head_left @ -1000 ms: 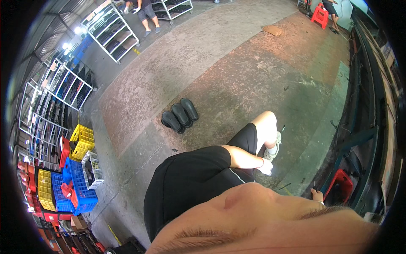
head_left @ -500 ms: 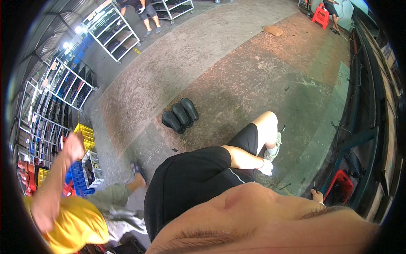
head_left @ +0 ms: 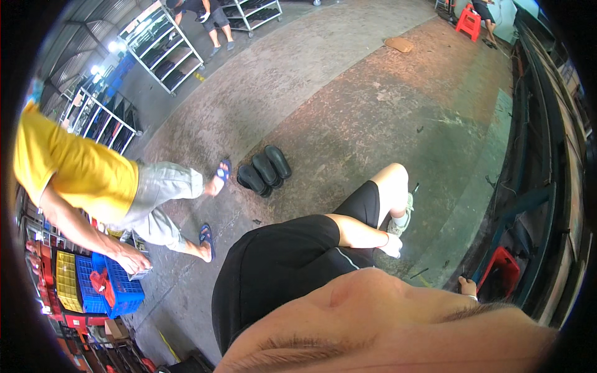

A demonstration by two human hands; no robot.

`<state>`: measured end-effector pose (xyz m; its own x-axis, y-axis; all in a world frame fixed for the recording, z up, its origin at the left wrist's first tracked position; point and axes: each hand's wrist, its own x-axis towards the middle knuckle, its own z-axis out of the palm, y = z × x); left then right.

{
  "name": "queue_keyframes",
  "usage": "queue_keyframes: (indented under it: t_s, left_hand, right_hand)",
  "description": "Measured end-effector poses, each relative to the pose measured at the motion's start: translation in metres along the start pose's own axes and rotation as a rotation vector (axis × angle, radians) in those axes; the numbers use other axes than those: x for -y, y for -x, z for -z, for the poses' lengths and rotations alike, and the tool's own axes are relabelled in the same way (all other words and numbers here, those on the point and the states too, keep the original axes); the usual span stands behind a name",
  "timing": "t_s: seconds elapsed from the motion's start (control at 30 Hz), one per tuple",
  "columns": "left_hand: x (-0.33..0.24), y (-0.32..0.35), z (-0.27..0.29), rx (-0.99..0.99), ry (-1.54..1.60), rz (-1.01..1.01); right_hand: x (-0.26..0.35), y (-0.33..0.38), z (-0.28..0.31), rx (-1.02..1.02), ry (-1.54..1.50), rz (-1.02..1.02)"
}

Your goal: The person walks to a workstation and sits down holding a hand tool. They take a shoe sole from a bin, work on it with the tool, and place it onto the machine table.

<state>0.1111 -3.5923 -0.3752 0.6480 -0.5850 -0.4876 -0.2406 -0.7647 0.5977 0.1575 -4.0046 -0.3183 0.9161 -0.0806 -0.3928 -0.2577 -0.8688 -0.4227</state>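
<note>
My right hand (head_left: pixel 467 286) shows at the lower right, small and partly hidden, with a white band at its wrist. It is nearest to a red plastic object (head_left: pixel 501 273) beside the dark metal frame. Its fingers are too small and covered to make out what they do. My left hand is out of the picture. My legs in black shorts (head_left: pixel 280 248) stretch over the floor, ending in light shoes (head_left: pixel 403 214). Farther off, several black shoe-shaped pieces (head_left: pixel 265 169) lie side by side on the concrete.
A person in a yellow shirt (head_left: pixel 93 168) strides at the left, near blue crates (head_left: pixel 127 292) and a yellow crate (head_left: pixel 67 280). White racks (head_left: pixel 165 50) stand behind, with another person beside them. A dark metal frame (head_left: pixel 528 205) runs along the right; a red stool (head_left: pixel 468 23) stands far right.
The person in yellow has moved from the lower left farther up the left side, one arm now lowered toward the crates. My legs and right hand look unchanged.
</note>
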Motion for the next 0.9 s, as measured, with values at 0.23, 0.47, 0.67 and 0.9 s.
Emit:
queue_keyframes:
  t_s: [0.23, 0.47, 0.67, 0.9]
  left_hand:
    - [-0.053, 0.026, 0.053, 0.072, 1.062, 0.083]
    - [-0.114, 0.060, 0.122, -0.170, 1.443, -0.342]
    - [-0.114, 0.092, 0.148, -0.438, 1.508, -0.290]
    - [-0.060, 0.120, 0.125, -0.360, 1.831, -0.338]
  right_hand:
    - [0.090, 0.030, 0.020, -0.193, -0.283, 0.249]
    - [0.259, 0.082, -0.024, -0.284, -0.681, 0.541]
    - [0.310, 0.084, -0.057, -0.371, -0.857, 0.602]
    - [0.242, 0.003, -0.107, -0.742, -0.921, 0.343]
